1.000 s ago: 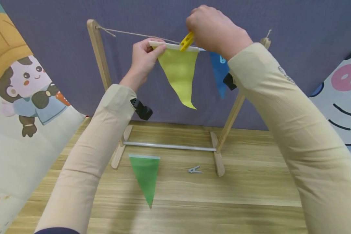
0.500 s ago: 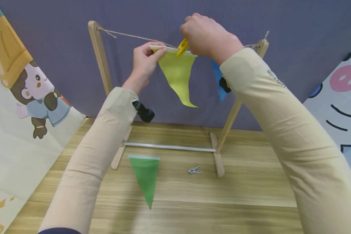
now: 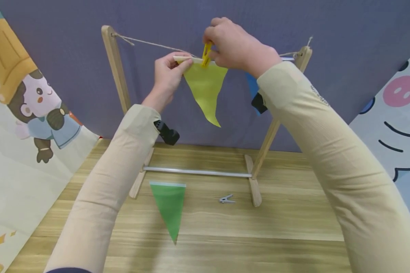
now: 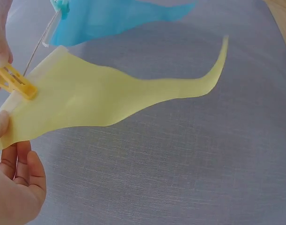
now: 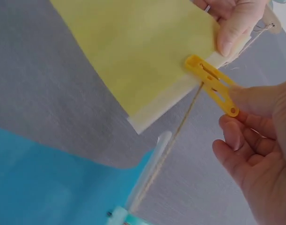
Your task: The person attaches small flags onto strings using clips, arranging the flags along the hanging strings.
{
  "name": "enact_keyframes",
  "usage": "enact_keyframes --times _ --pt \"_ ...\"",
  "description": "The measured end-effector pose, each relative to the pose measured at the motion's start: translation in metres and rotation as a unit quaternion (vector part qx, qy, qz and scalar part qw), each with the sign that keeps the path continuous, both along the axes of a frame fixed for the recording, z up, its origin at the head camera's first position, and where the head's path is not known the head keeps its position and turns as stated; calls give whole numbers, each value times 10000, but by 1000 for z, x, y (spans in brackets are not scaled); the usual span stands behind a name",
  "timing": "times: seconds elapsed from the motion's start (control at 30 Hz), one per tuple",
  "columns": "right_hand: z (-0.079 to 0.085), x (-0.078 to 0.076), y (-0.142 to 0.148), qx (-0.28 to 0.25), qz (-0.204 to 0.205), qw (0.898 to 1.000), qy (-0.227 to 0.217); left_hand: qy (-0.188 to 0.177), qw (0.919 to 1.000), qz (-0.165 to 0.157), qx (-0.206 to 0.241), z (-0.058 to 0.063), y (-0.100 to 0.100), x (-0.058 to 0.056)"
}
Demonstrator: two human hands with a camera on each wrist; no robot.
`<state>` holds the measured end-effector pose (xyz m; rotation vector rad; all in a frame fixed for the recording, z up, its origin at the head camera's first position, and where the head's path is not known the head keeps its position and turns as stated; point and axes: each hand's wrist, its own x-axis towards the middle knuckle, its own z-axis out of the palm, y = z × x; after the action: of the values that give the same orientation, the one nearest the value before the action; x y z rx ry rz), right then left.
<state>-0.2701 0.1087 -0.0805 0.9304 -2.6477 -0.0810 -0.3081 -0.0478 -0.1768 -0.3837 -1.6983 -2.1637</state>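
Two-handed, pinches the white-edged yellow triangular pennant [image 3: 205, 89], long axis downward, by its upper left corner in the left hand's fingers [image 3: 186, 64], and clamps the right hand's fingers [image 5: 257, 99] on the yellow plastic clothespin [image 3: 206, 55] straddling its top edge at the tan twine [image 5: 180, 124].

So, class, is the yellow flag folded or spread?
Spread: the yellow flag hangs open, both long sides showing, its tip curled.
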Motion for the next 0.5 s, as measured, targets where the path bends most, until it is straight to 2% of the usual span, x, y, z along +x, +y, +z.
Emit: enact_keyframes --times 0.23,0.5 --pt "-7 -3 3 -707 109 9974 -36 -129 9999 -11 14 -3 2 0" --pt "-12 -5 4 -987 -10 9951 -116 -288 9995 -63 -124 -6 2 -1"
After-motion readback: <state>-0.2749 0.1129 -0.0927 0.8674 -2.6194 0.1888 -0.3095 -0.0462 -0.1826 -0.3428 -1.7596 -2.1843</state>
